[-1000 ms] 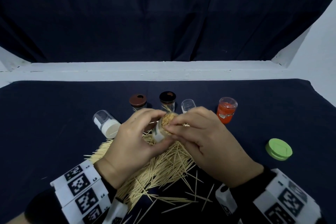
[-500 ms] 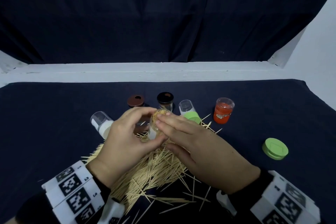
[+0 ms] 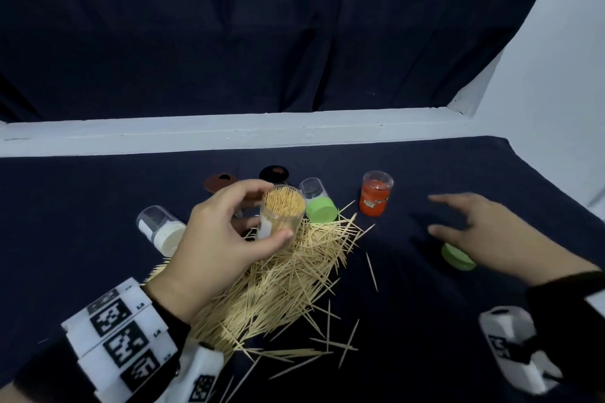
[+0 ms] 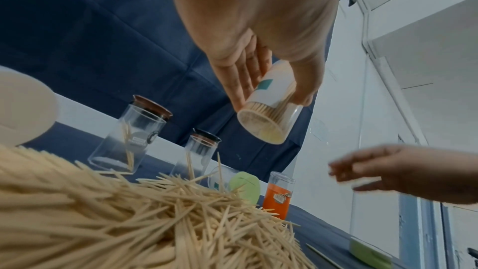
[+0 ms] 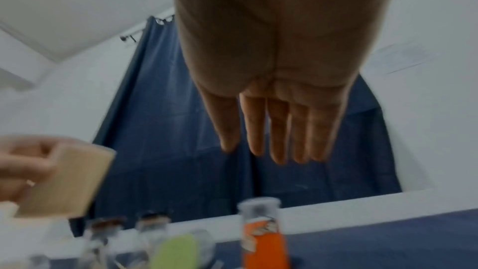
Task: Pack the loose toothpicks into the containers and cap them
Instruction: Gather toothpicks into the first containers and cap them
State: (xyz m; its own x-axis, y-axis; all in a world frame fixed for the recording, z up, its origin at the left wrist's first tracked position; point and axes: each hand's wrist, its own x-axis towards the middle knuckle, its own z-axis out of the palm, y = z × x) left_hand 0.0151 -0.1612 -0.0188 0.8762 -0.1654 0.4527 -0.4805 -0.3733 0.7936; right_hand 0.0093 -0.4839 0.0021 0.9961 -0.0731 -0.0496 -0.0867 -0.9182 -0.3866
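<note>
My left hand (image 3: 229, 235) grips a clear container (image 3: 281, 213) packed full of toothpicks, its mouth uncapped, lifted above the pile; the same container (image 4: 269, 114) shows from below in the left wrist view. A big heap of loose toothpicks (image 3: 278, 281) lies on the dark cloth under and in front of that hand. My right hand (image 3: 484, 232) hovers open, fingers straight (image 5: 279, 130), holding nothing, just above a loose green cap (image 3: 456, 257) at the right.
Behind the pile stand a brown-lidded jar (image 3: 220, 182), a black-lidded jar (image 3: 274, 173) and an orange container (image 3: 375, 195). A green-capped container (image 3: 319, 206) and a white-capped one (image 3: 160, 232) lie on their sides. The white table edge (image 3: 294, 131) runs along the back.
My right hand has left the container's mouth and swung right to above the green cap. My left hand has raised the filled container and turned it more upright.
</note>
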